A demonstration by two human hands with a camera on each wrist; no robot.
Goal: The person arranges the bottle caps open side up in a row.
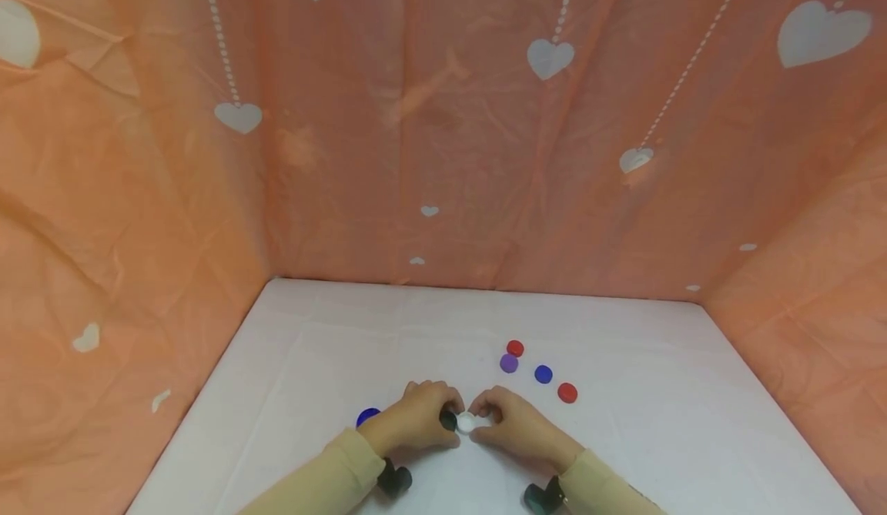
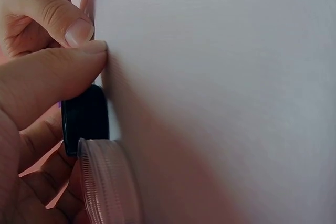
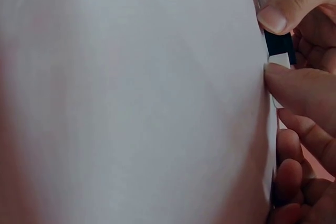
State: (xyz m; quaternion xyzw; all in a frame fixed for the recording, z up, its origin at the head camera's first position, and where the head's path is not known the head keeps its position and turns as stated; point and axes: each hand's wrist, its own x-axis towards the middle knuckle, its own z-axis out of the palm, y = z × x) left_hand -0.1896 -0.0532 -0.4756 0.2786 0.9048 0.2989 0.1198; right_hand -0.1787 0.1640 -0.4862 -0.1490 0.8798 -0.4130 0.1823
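The white cap (image 1: 466, 423) sits on the pale surface (image 1: 326, 346) between the two hands, low in the head view, with the dark cap (image 1: 448, 420) just beside it at 9 o'clock. The right hand (image 1: 516, 423) pinches the white cap's rim from 3 o'clock; the left hand (image 1: 419, 416) curls thumb and fingers round the dark cap, though how firmly I cannot tell. Their fingertips nearly meet.

Both caps look like light, stiff plastic, unlikely to crush or break, but probably smooth enough to skid if pushed off-centre. The best hold is likely thumb and forefinger at opposite points of the rim, 12 and 6 o'clock, low and with little force. The clear piece (image 2: 107, 182) has a ridged side that should grip better.

From the white cap, a red cap (image 1: 515, 349) and a purple cap (image 1: 509, 363) lie towards 1 o'clock.
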